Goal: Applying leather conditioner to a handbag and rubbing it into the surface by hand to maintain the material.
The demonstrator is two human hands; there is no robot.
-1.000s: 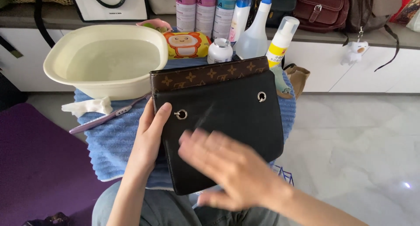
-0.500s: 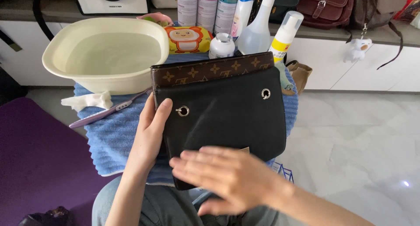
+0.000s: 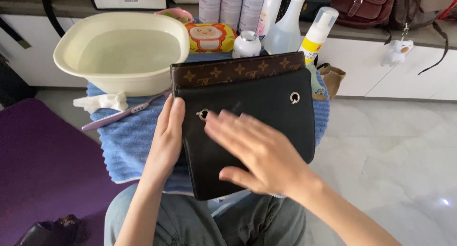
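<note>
A black leather bag [image 3: 247, 132] with a brown patterned top band lies flat across the person's lap and a blue towel [image 3: 128, 141], two metal eyelets showing on its front. The right hand [image 3: 257, 153] rests palm down on the bag's face, fingers spread and straight, gripping nothing; its fingertips lie just beside the left eyelet. The left hand [image 3: 166, 136] presses against the bag's left edge, fingers together and extended, thumb on the leather, steadying it without closing around it.

Beyond the left fingertips, a purple toothbrush [image 3: 121, 115] and a crumpled white cloth [image 3: 100, 102] lie on the towel, and past them sits a cream basin [image 3: 121, 51] holding water. Beyond the bag's top edge, close together, stand a small white jar [image 3: 246, 44], a yellow cartoon wipes pack [image 3: 209, 36], a clear spray bottle [image 3: 285, 29], a yellow-labelled pump bottle [image 3: 316, 34] and taller bottles behind.

Right of the right hand, pale tiled floor [image 3: 390, 146] lies open. Left of the towel is a purple mat [image 3: 43, 165].
</note>
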